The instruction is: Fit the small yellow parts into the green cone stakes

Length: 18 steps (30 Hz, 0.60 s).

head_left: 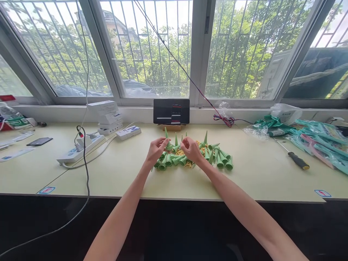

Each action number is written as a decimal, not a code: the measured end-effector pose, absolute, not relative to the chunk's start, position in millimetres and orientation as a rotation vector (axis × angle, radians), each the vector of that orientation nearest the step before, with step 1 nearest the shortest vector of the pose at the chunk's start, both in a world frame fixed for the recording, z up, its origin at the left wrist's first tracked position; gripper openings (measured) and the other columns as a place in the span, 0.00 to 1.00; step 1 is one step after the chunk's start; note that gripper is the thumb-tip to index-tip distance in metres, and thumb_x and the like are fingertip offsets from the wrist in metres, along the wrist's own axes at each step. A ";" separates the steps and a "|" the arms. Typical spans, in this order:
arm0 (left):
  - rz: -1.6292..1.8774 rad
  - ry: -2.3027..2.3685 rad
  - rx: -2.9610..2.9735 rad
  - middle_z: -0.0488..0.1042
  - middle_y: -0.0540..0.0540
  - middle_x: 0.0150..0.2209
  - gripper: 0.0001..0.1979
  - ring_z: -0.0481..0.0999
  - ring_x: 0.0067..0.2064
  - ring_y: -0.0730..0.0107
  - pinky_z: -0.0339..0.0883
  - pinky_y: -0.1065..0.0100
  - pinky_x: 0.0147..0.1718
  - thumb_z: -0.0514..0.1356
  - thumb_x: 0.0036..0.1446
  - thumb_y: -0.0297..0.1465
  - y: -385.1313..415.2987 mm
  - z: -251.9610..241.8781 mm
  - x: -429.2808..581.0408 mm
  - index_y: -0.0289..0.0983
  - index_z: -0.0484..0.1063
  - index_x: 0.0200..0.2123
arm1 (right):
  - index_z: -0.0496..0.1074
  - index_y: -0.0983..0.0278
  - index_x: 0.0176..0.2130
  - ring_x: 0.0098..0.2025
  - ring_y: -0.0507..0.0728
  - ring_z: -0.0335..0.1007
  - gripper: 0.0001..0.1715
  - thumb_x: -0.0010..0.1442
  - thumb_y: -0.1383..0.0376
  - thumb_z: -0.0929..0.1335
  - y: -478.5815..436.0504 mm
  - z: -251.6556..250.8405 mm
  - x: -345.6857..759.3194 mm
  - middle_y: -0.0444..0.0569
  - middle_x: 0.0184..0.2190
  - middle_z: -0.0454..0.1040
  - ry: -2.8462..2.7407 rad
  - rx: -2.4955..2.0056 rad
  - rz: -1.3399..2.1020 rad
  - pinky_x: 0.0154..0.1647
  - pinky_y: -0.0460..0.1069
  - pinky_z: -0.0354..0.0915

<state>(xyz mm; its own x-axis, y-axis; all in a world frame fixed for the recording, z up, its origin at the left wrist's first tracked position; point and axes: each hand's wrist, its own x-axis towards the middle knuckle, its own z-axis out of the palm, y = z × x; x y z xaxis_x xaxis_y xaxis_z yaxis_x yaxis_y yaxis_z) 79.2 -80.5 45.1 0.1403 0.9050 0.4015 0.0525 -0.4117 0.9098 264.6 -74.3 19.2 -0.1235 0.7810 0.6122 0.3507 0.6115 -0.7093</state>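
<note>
One green cone points tip-up, its long axis near vertical, pinched by the left hand over the desk. Over a dozen other cones overlap around yellow pieces. The right hand's fingertips bunch together, contents indiscernible. Beyond stands one black screen.

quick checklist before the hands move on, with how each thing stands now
1. Left hand on a cone: ok, fingers around it
2. Right hand holding a piece: cannot tell, bunched fingers hide it
3. All cones standing: not ok, many lie sideways near yellow bits
4. Screwdriver away from cones: ok
5. Black cable off the left arm: ok
</note>
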 end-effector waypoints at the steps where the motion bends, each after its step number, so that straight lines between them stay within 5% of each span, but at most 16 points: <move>1: 1.350 0.921 1.629 0.78 0.40 0.37 0.22 0.80 0.33 0.61 0.77 0.63 0.27 0.63 0.53 0.46 -81.3 45.6 79.6 0.32 0.75 0.41 | 0.62 0.62 0.33 0.23 0.50 0.59 0.08 0.59 0.60 0.62 -76.7 19.1 264.0 0.39 0.21 0.64 -1.689 -0.938 0.488 0.25 0.45 0.56; 9: 1.217 0.860 1.682 0.78 0.40 0.42 0.27 0.79 0.42 0.56 0.77 0.55 0.42 0.65 0.52 0.46 -83.7 44.9 78.9 0.35 0.74 0.50 | 0.62 0.62 0.37 0.28 0.52 0.70 0.09 0.62 0.58 0.61 -91.0 22.8 244.9 0.45 0.28 0.73 -1.610 -0.850 0.524 0.32 0.47 0.66; 18: 1.172 0.885 1.802 0.78 0.41 0.40 0.26 0.80 0.40 0.58 0.75 0.59 0.42 0.65 0.51 0.46 -83.2 45.2 78.7 0.37 0.73 0.50 | 0.63 0.62 0.40 0.34 0.54 0.74 0.08 0.64 0.60 0.60 -93.9 23.8 241.2 0.47 0.32 0.75 -1.539 -0.878 0.439 0.37 0.48 0.68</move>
<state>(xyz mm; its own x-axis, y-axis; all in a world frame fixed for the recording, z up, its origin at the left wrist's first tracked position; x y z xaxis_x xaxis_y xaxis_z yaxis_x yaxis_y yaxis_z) 78.7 -83.2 45.2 0.3273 0.8647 0.3809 0.1294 -0.4403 0.8885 241.2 -93.9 23.8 0.0380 0.7404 0.6711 0.2743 0.6380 -0.7195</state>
